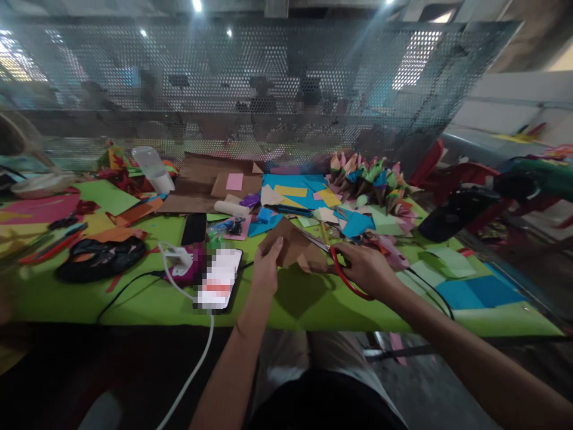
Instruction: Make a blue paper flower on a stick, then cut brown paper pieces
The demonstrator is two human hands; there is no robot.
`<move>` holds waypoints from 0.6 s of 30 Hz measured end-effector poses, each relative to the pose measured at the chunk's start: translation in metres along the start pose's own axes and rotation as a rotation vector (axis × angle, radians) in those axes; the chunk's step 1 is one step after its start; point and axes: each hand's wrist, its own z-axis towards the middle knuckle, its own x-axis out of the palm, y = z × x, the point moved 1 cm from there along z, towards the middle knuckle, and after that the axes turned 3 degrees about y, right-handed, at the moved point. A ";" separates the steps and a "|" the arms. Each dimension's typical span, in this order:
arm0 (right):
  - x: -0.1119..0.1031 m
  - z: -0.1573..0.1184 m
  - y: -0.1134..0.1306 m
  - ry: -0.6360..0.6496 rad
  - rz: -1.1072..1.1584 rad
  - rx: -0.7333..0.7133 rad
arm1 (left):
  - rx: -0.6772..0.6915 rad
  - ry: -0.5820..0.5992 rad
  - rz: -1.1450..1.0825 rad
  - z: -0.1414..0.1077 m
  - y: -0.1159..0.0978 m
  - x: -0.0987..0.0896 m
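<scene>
My left hand (269, 263) pinches the left edge of a piece of brown paper (293, 242), thumb on top, holding it above the green table. In my right hand (364, 267) is a pair of scissors (339, 270) with red handles, my fingers through the loops. Its metal blades point left and lie at the paper's upper right edge. A small folded flap shows on the paper near the scissors. Just left of my left hand lies a phone (219, 279) with a lit, blurred screen.
A purple power socket block (184, 269) with a white charger and cables sits left of the phone. Paper flowers (371, 179) stand at the back right. Brown sheets (197, 185) lean against the perforated metal screen (215, 83). A black pouch (102, 258) lies at left.
</scene>
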 end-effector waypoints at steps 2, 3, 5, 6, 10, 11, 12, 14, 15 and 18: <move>-0.002 -0.001 0.002 0.005 -0.009 0.003 | 0.016 0.025 -0.021 0.003 0.003 -0.001; -0.004 -0.002 0.003 0.011 -0.012 0.006 | 0.027 0.031 -0.025 0.005 0.004 -0.001; -0.006 -0.004 0.005 0.037 -0.016 0.010 | 0.043 0.019 -0.034 0.008 0.006 -0.002; -0.006 -0.005 0.005 0.055 -0.017 0.010 | 0.045 0.014 -0.037 0.009 0.007 -0.002; -0.007 -0.005 0.007 0.104 -0.034 0.018 | 0.007 0.018 -0.035 0.011 0.007 -0.001; -0.007 -0.005 0.008 0.105 -0.039 0.027 | 0.003 0.014 -0.036 0.010 0.007 0.000; -0.007 -0.004 0.008 0.102 -0.040 0.037 | 0.006 0.007 -0.038 0.010 0.007 0.000; -0.006 -0.002 0.009 0.098 -0.035 0.048 | 0.028 -0.002 -0.048 0.009 0.007 0.000; -0.006 -0.002 0.009 0.097 -0.033 0.052 | 0.042 -0.001 -0.054 0.009 0.007 -0.001; -0.005 -0.001 0.009 0.090 -0.040 0.054 | 0.032 0.015 -0.072 0.011 0.009 -0.002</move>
